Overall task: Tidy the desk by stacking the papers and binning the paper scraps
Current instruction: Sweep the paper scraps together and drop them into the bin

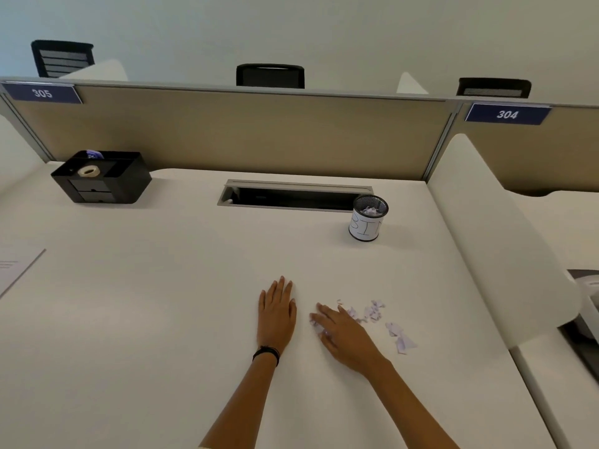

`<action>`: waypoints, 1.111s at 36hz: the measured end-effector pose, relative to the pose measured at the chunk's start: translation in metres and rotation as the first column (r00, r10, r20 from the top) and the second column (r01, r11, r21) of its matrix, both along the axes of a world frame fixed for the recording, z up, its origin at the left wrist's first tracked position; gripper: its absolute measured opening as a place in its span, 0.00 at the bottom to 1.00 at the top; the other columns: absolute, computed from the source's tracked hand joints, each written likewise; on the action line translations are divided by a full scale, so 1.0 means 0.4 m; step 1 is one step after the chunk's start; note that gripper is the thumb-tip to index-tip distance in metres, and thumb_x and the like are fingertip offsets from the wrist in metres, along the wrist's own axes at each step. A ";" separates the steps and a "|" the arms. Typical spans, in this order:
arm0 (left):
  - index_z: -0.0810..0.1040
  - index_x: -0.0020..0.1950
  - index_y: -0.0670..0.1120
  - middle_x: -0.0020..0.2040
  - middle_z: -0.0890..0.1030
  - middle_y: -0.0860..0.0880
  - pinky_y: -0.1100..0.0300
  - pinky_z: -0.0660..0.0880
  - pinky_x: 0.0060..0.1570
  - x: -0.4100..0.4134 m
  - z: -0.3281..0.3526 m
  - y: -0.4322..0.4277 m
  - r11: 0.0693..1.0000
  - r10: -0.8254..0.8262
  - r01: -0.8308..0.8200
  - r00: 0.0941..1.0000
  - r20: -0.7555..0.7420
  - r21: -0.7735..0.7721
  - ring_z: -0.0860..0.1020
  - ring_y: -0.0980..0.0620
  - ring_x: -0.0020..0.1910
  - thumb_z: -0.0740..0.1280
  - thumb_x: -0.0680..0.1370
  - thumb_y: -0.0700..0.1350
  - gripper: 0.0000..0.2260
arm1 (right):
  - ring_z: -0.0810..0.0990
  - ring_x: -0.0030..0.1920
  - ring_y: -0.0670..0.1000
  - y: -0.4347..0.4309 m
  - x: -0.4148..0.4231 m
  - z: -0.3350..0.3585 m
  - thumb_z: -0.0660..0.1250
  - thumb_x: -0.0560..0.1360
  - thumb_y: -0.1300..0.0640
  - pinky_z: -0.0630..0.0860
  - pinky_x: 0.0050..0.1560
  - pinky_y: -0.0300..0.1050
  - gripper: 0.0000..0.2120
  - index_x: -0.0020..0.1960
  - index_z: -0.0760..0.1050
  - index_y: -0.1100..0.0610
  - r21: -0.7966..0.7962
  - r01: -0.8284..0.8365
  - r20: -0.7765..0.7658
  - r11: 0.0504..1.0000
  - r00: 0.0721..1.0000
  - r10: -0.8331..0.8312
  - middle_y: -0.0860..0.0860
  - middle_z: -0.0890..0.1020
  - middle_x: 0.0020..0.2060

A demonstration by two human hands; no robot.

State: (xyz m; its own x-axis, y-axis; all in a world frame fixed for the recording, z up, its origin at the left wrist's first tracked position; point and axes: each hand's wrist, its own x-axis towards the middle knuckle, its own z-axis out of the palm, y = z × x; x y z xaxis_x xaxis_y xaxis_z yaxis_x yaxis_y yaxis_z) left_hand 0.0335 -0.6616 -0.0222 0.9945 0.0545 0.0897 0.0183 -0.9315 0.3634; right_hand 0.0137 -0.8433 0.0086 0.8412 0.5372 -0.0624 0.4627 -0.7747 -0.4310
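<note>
Several crumpled white paper scraps [376, 311] lie on the white desk [162, 319] right of centre, with more scraps [402, 340] a little further right. My right hand [343, 335] lies over the left end of the scraps, fingers curled around a small scrap. My left hand [277, 311] rests flat on the desk beside it, fingers straight, holding nothing. A small black mesh cup labelled BIN [368, 218] stands further back on the right with scraps inside. A sheet of paper [16, 270] lies at the desk's far left edge, partly out of view.
A black desk organiser [100, 176] with a tape roll sits at the back left. A cable slot [291, 197] is cut into the desk just left of the bin. A beige partition [227, 131] closes the back, and a white divider [505, 238] closes the right side.
</note>
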 end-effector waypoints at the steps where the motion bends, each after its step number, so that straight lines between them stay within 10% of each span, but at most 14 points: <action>1: 0.63 0.73 0.46 0.74 0.63 0.47 0.52 0.50 0.71 -0.001 0.001 0.000 1.000 -0.003 0.003 1.000 0.002 0.000 0.61 0.48 0.73 0.39 0.77 0.52 0.28 | 0.68 0.68 0.51 -0.002 -0.007 -0.002 0.47 0.76 0.49 0.53 0.71 0.49 0.25 0.68 0.68 0.53 -0.003 0.004 0.009 1.000 1.000 -0.004 0.52 0.68 0.70; 12: 0.60 0.74 0.46 0.75 0.59 0.47 0.54 0.47 0.72 -0.003 0.008 -0.001 1.000 -0.008 0.008 1.000 0.002 -0.020 0.57 0.49 0.74 0.53 0.81 0.44 0.20 | 0.61 0.72 0.49 -0.043 -0.034 0.006 0.59 0.79 0.57 0.63 0.67 0.41 0.20 0.70 0.66 0.47 -0.067 -0.060 -0.059 0.996 0.997 0.056 0.48 0.58 0.74; 32: 0.63 0.73 0.45 0.73 0.63 0.45 0.50 0.52 0.71 0.004 0.002 -0.005 1.000 -0.004 0.004 1.000 -0.005 0.030 0.61 0.46 0.72 0.41 0.78 0.51 0.27 | 0.76 0.57 0.52 -0.034 0.037 -0.024 0.59 0.78 0.64 0.65 0.51 0.33 0.11 0.54 0.79 0.61 0.084 0.035 0.054 0.996 0.998 -0.040 0.54 0.79 0.57; 40: 0.55 0.75 0.47 0.76 0.54 0.48 0.53 0.41 0.72 0.032 0.006 -0.003 0.995 -0.087 0.089 0.995 -0.042 0.042 0.52 0.49 0.75 0.38 0.77 0.54 0.28 | 0.79 0.41 0.41 -0.047 0.132 0.020 0.68 0.71 0.69 0.74 0.44 0.28 0.06 0.44 0.82 0.63 0.417 0.203 -0.060 0.886 0.979 -0.196 0.55 0.84 0.42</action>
State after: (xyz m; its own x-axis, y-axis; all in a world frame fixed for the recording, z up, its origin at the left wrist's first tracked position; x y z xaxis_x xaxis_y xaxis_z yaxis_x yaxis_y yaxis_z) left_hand 0.0463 -0.6627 -0.0197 0.9981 -0.0365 0.0497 -0.0506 -0.9452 0.3227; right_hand 0.0665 -0.8621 0.0168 0.9342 0.3369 0.1171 0.3079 -0.5961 -0.7415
